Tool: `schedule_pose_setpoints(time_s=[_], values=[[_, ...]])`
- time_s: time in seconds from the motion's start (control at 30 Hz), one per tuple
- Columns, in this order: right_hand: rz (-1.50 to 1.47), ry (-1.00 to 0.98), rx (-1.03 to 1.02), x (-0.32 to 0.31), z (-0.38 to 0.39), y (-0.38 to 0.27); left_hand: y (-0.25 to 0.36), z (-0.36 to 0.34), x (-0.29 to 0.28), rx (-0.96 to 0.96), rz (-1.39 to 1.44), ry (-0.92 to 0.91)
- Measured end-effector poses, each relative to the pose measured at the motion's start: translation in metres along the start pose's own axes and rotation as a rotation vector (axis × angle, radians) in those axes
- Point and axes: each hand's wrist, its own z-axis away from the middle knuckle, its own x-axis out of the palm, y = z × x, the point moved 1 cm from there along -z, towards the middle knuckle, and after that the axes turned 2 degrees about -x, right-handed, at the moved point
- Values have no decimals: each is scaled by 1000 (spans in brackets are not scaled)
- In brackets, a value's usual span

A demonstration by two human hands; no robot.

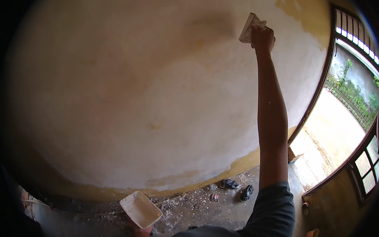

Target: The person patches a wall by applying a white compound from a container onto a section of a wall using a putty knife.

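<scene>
Single head cam, fisheye, worn on person's head. Faces fwd and slightly down at the plastered wall (148, 100), close range. Floor (203, 206) along btm edge, open doorway (331, 136) at right. No 2nd view.

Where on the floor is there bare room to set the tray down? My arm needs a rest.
Bare grey floor lies between the white rectangular tray in the left hand and the two black crumpled bags. The strip under the yellow-edged plastered wall is crowded with white rubble.
</scene>
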Motion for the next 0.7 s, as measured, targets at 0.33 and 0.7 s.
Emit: schedule_pose_setpoints(time_s=[0.33, 0.7], values=[[308, -104, -876, 71, 84, -99, -16, 12, 3, -1, 29, 66], [562, -406, -1352, 15, 61, -6, -16, 10, -2, -6, 25, 69]])
